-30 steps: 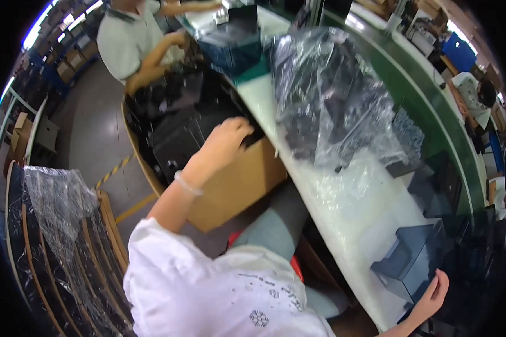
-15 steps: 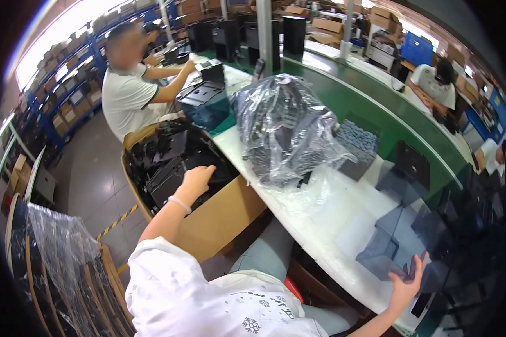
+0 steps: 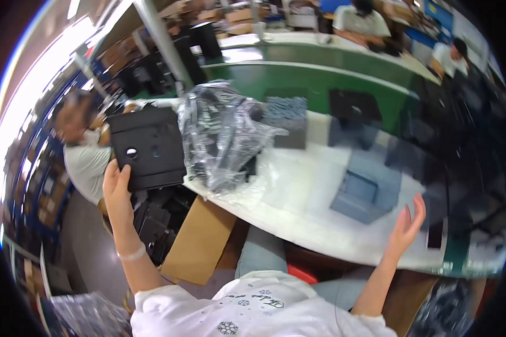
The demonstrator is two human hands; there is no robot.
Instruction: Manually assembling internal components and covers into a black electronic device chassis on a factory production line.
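My left hand (image 3: 117,188) grips the lower left edge of a flat black plastic panel (image 3: 146,149) with a round hole, lifted above an open cardboard box (image 3: 199,247) that holds several more black parts. My right hand (image 3: 407,222) hovers open, fingers spread, at the near edge of the white worktable (image 3: 298,208), close to a grey-blue tray-like part (image 3: 365,188). A crumpled clear plastic bag (image 3: 222,137) with dark parts inside lies on the table between my hands.
A seated person in a grey shirt (image 3: 84,160) works at my left behind the box. A green conveyor (image 3: 320,76) runs beyond the table with dark parts (image 3: 354,106) on it. Other people sit at the far side. Bagged stacks (image 3: 84,314) lie at lower left.
My left hand has come up out of the cardboard box holding a black panel. My right hand has risen from the table's edge. My view has swung up and right.
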